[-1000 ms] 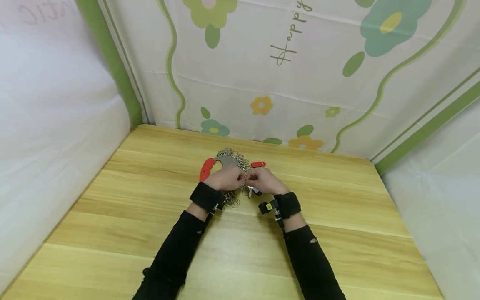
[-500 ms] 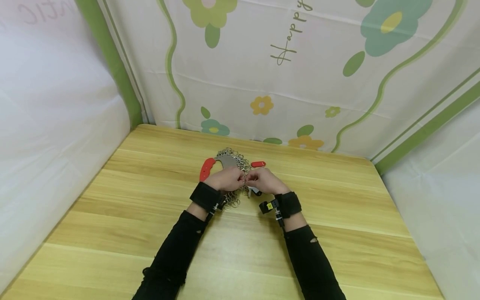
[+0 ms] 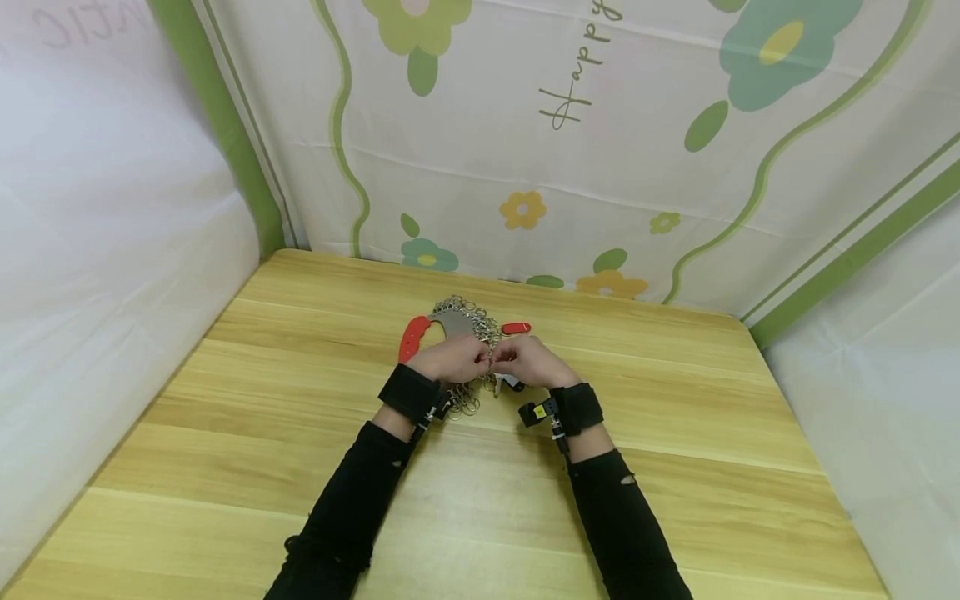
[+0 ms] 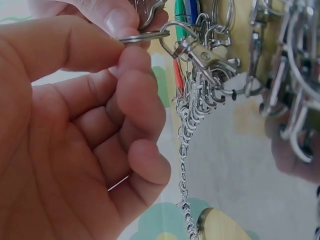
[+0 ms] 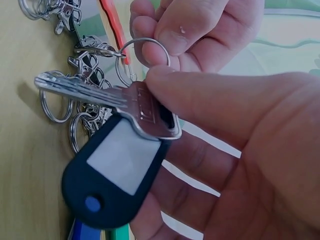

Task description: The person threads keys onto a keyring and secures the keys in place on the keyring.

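In the left wrist view, my left hand [image 3: 453, 358] pinches a split ring [image 4: 142, 37] between thumb and forefinger. A swivel clasp [image 4: 202, 56] links that ring to a row of clasps. Opposite it, my right hand [image 3: 527, 362] pinches a silver key [image 5: 82, 92] by its head, close to the same ring. A black key tag [image 5: 107, 200] with a white label hangs beside the key. Beneath the left hand lies a grey metal plate [image 3: 455, 322] with a red handle [image 3: 412, 339], its curved edge lined with clasps and rings [image 3: 465, 404].
A red key tag [image 3: 516, 328] lies on the wooden table [image 3: 675, 500] just beyond the right hand. White printed fabric walls [image 3: 465, 150] stand behind and at both sides. Blue and green tags show partly at the bottom of the right wrist view, behind the black tag.
Both hands stay almost in place over the plate. The fingertips have drawn slightly closer together, and the key and black tag have shifted a little under the right hand.
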Demonstrator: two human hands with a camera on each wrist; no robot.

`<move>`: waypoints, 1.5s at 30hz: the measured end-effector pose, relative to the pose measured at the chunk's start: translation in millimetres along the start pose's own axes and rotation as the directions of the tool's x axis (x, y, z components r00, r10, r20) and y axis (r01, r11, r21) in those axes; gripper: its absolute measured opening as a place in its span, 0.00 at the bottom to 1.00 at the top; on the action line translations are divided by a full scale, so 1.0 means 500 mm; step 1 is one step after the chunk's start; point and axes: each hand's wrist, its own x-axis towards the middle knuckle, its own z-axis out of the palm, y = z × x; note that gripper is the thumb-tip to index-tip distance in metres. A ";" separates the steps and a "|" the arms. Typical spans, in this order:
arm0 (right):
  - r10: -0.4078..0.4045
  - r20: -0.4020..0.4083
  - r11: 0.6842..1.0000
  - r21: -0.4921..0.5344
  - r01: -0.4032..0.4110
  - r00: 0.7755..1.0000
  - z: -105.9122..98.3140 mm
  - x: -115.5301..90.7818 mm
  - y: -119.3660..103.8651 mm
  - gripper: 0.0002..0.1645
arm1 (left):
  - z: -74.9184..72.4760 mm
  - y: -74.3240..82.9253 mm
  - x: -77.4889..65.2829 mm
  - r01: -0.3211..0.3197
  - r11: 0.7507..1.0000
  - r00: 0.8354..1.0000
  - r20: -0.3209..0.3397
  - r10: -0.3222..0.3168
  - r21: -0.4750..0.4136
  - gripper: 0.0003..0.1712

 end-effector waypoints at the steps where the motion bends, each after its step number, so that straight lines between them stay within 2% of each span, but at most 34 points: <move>1: -0.002 -0.001 1.000 0.001 0.002 1.000 0.000 0.000 0.000 0.06 | 0.000 0.000 0.000 -0.001 1.000 1.000 0.001 0.001 -0.006 0.19; 5: -0.006 -0.018 1.000 0.008 0.006 1.000 0.000 0.000 -0.002 0.06 | 0.000 -0.001 -0.002 0.004 1.000 1.000 0.002 -0.004 -0.020 0.19; 12: 0.013 -0.071 1.000 0.019 -0.012 0.997 -0.003 -0.005 -0.006 0.07 | 0.000 -0.002 -0.001 0.035 0.998 0.999 -0.037 -0.037 -0.057 0.18; 18: 0.028 -0.066 0.999 0.020 -0.027 0.997 -0.001 -0.006 -0.009 0.08 | 0.005 -0.003 0.002 0.050 0.999 0.995 -0.089 -0.049 0.006 0.19; 25: 0.040 -0.092 0.999 0.020 -0.039 0.995 0.008 -0.002 -0.015 0.08 | 0.007 0.001 0.003 0.053 0.998 0.991 -0.127 -0.048 0.032 0.19; 31: 0.072 -0.130 0.997 0.017 -0.071 0.989 0.011 -0.002 -0.024 0.08 | 0.007 0.005 0.004 0.061 0.996 0.989 -0.141 -0.051 0.065 0.18; 36: 0.098 -0.161 0.995 0.018 -0.096 0.982 0.014 0.000 -0.028 0.05 | 0.008 0.004 0.005 0.061 0.997 0.988 -0.142 -0.053 0.055 0.18; 45: 0.080 -0.153 0.997 0.034 -0.075 0.985 0.018 0.006 -0.027 0.05 | 0.008 0.006 0.003 0.093 0.995 0.987 -0.135 -0.087 0.038 0.17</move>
